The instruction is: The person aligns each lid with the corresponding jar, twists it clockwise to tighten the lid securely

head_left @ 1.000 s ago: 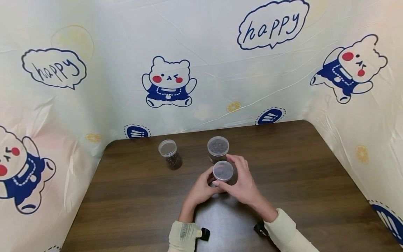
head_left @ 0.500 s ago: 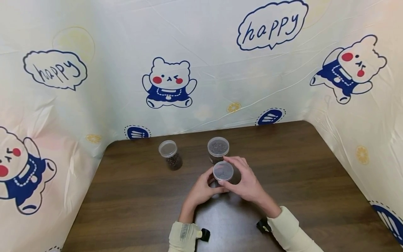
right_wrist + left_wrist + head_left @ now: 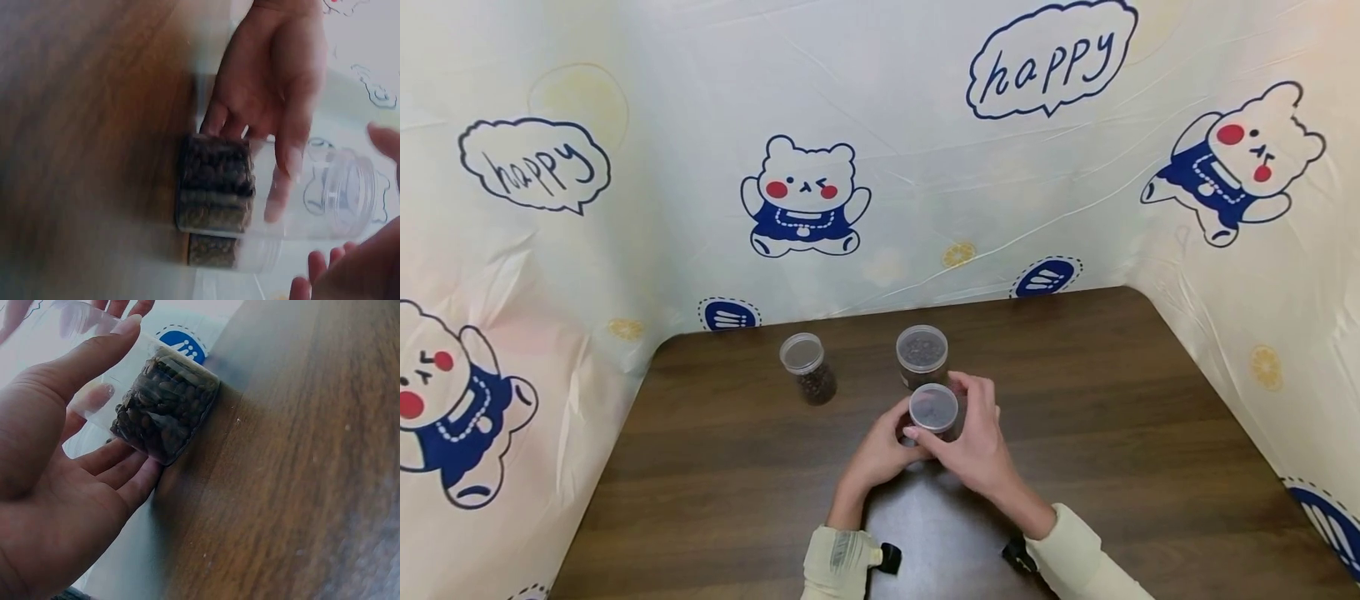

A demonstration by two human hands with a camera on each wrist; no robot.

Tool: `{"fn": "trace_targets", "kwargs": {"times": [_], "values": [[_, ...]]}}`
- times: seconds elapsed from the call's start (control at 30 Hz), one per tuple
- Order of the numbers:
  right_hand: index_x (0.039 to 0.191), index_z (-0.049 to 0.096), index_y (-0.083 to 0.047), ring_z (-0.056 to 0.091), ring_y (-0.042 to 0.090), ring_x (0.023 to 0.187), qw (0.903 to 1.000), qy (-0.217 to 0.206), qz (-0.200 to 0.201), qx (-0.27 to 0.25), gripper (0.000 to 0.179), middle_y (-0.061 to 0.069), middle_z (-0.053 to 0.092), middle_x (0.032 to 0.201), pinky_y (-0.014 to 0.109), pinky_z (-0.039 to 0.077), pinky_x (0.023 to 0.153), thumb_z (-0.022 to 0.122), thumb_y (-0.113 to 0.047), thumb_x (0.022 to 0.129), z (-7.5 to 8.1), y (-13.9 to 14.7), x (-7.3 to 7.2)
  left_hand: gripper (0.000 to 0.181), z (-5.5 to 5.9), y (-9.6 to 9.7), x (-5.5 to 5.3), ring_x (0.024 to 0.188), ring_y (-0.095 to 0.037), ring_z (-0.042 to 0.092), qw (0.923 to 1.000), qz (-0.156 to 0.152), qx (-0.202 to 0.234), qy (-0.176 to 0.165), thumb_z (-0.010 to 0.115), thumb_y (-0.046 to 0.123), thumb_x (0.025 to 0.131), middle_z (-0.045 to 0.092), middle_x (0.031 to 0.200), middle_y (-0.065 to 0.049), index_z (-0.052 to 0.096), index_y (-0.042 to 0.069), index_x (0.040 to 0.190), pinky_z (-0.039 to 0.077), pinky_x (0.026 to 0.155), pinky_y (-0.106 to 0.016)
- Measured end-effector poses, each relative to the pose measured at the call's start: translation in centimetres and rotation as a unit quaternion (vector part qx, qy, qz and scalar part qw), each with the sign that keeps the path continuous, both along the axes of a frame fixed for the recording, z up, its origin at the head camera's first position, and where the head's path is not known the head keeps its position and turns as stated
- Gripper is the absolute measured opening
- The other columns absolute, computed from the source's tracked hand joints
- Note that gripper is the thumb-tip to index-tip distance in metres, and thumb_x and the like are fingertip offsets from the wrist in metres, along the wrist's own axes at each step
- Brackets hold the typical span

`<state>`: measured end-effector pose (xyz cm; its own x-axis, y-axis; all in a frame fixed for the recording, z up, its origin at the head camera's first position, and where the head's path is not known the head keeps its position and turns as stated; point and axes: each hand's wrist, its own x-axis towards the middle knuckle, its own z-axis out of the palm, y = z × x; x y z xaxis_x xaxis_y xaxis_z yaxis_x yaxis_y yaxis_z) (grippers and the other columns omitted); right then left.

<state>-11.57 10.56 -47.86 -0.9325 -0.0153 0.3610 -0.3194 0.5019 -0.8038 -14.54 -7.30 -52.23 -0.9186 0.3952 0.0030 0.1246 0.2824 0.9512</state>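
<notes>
A clear plastic jar [image 3: 219, 175], part filled with dark brown beans like coffee beans, stands upright at the middle of the table. My left hand [image 3: 880, 450] grips its side, thumb across the near wall and fingers behind; the left wrist view shows the beans [image 3: 162, 406] low in the jar. Over the top, my right hand [image 3: 981, 446] arches around the clear screw lid [image 3: 933, 406]. Its thumb and fingers are spread, and the right wrist view shows gaps between them and the lid's ribbed edge.
Just behind stands a wider lidded jar [image 3: 922, 357] of dark contents. Farther left is a tall lidded jar [image 3: 808, 369] of dark beans. The brown wooden table [image 3: 715, 467] is enclosed by printed white cloth [image 3: 910, 150] at the back and sides.
My right hand has shifted around the lid, its thumb swinging to the right and then back left. My left hand and all three jars stay in place.
</notes>
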Motion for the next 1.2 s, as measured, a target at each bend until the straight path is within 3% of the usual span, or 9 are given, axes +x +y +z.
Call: {"fn": "trace_targets", "kwargs": {"times": [0.17, 0.27, 0.4, 0.53, 0.7, 0.8, 0.87, 1.03, 1.2], "values": [[0.156, 0.041, -0.013, 0.046, 0.031, 0.137, 0.9939, -0.005, 0.109, -0.016, 0.094, 0.015, 0.049, 0.148, 0.057, 0.041, 0.112, 0.094, -0.026, 0.079, 0.5, 2.0, -1.2, 0.075, 0.2, 0.2, 0.0, 0.139, -0.021, 0.059, 0.9995, -0.007, 0.027, -0.016, 0.09, 0.017, 0.085, 0.062, 0.149, 0.0, 0.054, 0.026, 0.151, 0.047, 0.116, -0.031], [0.161, 0.037, -0.021, 0.044, 0.03, 0.141, 0.983, -0.029, 0.181, -0.007, 0.094, 0.008, 0.052, 0.15, 0.051, 0.039, 0.117, 0.09, -0.024, 0.084, 0.4, 3.3, -2.1, 0.077, 0.1, 0.2, 0.0, 0.137, -0.017, 0.06, 0.9993, -0.01, 0.031, -0.02, 0.091, 0.02, 0.084, 0.063, 0.146, 0.005, 0.054, 0.034, 0.15, 0.047, 0.116, -0.037], [0.159, 0.04, -0.025, 0.047, 0.025, 0.139, 0.973, -0.047, 0.226, -0.001, 0.087, 0.002, 0.053, 0.148, 0.037, 0.043, 0.116, 0.088, -0.023, 0.087, 0.1, 4.1, -2.6, 0.076, -0.1, 0.1, 0.1, 0.134, -0.015, 0.061, 0.9992, -0.011, 0.031, -0.023, 0.092, 0.023, 0.083, 0.064, 0.143, 0.008, 0.055, 0.039, 0.147, 0.048, 0.114, -0.038], [0.15, 0.053, -0.023, 0.049, 0.023, 0.133, 0.9785, -0.03, 0.204, -0.009, 0.077, 0.006, 0.056, 0.144, 0.037, 0.043, 0.112, 0.091, -0.018, 0.084, -0.1, 3.6, -2.3, 0.076, -0.2, 0.1, 0.2, 0.137, -0.02, 0.06, 0.9993, -0.013, 0.029, -0.02, 0.091, 0.022, 0.084, 0.063, 0.146, 0.002, 0.054, 0.031, 0.15, 0.048, 0.114, -0.035], [0.14, 0.058, -0.013, 0.055, 0.028, 0.12, 0.9971, -0.009, 0.076, -0.006, 0.071, 0.01, 0.055, 0.133, 0.042, 0.045, 0.101, 0.094, -0.024, 0.08, -0.3, 1.1, -0.7, 0.076, -0.3, -0.1, 0.1, 0.141, -0.029, 0.057, 0.9995, -0.013, 0.029, -0.008, 0.087, 0.012, 0.087, 0.06, 0.151, -0.01, 0.051, 0.016, 0.154, 0.047, 0.114, -0.025], [0.137, 0.055, -0.008, 0.053, 0.028, 0.116, 0.9999, -0.01, 0.004, 0.0, 0.073, 0.012, 0.053, 0.13, 0.043, 0.042, 0.097, 0.094, -0.032, 0.079, -0.3, -0.3, 0.1, 0.074, -0.2, -0.1, 0.0, 0.139, -0.029, 0.058, 0.9997, -0.01, 0.02, 0.003, 0.085, 0.008, 0.087, 0.061, 0.149, -0.012, 0.052, 0.014, 0.153, 0.046, 0.112, -0.021], [0.135, 0.054, -0.007, 0.051, 0.027, 0.113, 0.9997, -0.016, -0.02, 0.0, 0.076, 0.013, 0.052, 0.129, 0.042, 0.039, 0.095, 0.095, -0.034, 0.078, -0.2, -0.8, 0.4, 0.072, -0.2, -0.2, 0.0, 0.136, -0.029, 0.059, 0.9998, -0.009, 0.013, 0.008, 0.086, 0.008, 0.087, 0.063, 0.147, -0.011, 0.053, 0.014, 0.151, 0.047, 0.111, -0.022], [0.139, 0.051, -0.008, 0.051, 0.026, 0.114, 0.9993, -0.036, -0.007, 0.001, 0.085, 0.013, 0.051, 0.131, 0.042, 0.036, 0.094, 0.097, -0.036, 0.074, 0.0, -0.1, 0.4, 0.073, -0.3, -0.1, 0.1, 0.135, -0.028, 0.06, 1.0, -0.008, 0.003, -0.001, 0.086, 0.014, 0.088, 0.063, 0.148, -0.009, 0.052, 0.017, 0.152, 0.049, 0.109, -0.024], [0.148, 0.048, -0.009, 0.051, 0.024, 0.125, 0.9951, -0.035, 0.092, -0.011, 0.086, 0.013, 0.051, 0.14, 0.052, 0.044, 0.103, 0.095, -0.03, 0.079, 0.1, 2.0, -0.8, 0.076, -0.2, 0.1, 0.1, 0.139, -0.023, 0.059, 0.9995, -0.008, 0.027, -0.016, 0.089, 0.016, 0.086, 0.062, 0.149, -0.003, 0.052, 0.024, 0.152, 0.048, 0.113, -0.026]]}}
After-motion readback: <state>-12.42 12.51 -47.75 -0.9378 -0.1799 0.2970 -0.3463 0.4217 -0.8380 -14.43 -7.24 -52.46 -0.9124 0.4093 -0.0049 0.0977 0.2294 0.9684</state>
